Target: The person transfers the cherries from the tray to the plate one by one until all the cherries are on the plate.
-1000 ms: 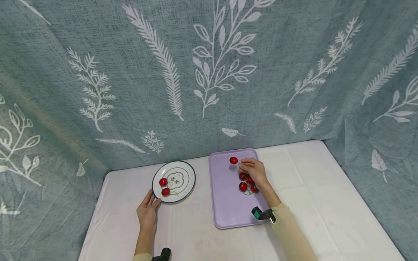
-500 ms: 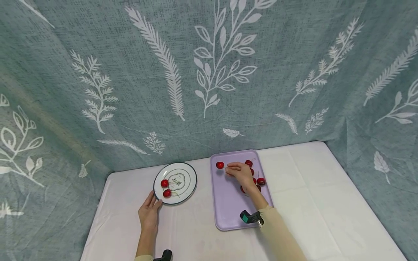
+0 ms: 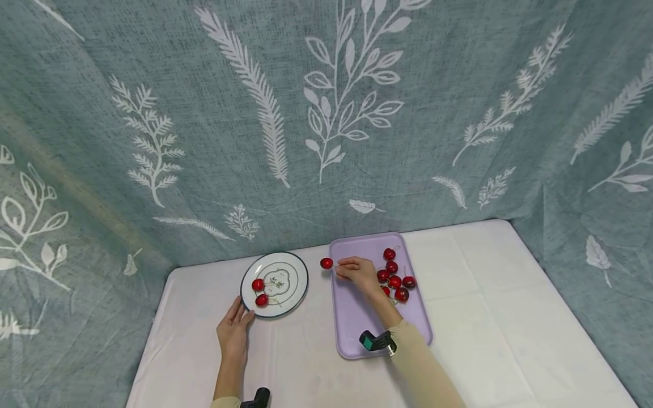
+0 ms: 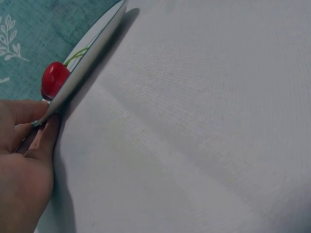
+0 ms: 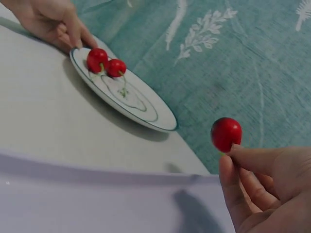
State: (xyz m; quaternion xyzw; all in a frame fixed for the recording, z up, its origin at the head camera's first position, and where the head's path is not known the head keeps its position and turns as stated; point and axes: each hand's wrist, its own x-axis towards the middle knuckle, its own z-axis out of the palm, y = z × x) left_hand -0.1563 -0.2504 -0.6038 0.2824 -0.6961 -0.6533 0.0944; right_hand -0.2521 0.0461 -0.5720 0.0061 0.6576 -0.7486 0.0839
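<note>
My left hand (image 3: 233, 333) pinches the near left rim of a white plate (image 3: 297, 280) with a dark edge line. Two red cherries with green stems lie on that plate, a cherry (image 3: 257, 285) farther back and another cherry (image 3: 262, 300) nearer me. In the right wrist view, my right hand (image 5: 274, 187) holds a third cherry (image 5: 226, 134) between thumb and fingertip, at its stem end. The head view puts this cherry in the air just past the left edge of the purple tray (image 3: 352, 331), between tray and plate.
Several more cherries (image 3: 395, 281) lie grouped on the right half of the tray, some partly behind the right wrist. A white cloth (image 3: 484, 317) covers the table. Behind it hangs a blue-green curtain (image 3: 285, 221) with white leaf prints.
My right hand has carried its cherry leftward from above the tray's cherries to beyond the tray's left edge. More tray cherries are uncovered. The left hand stays on the plate rim.
</note>
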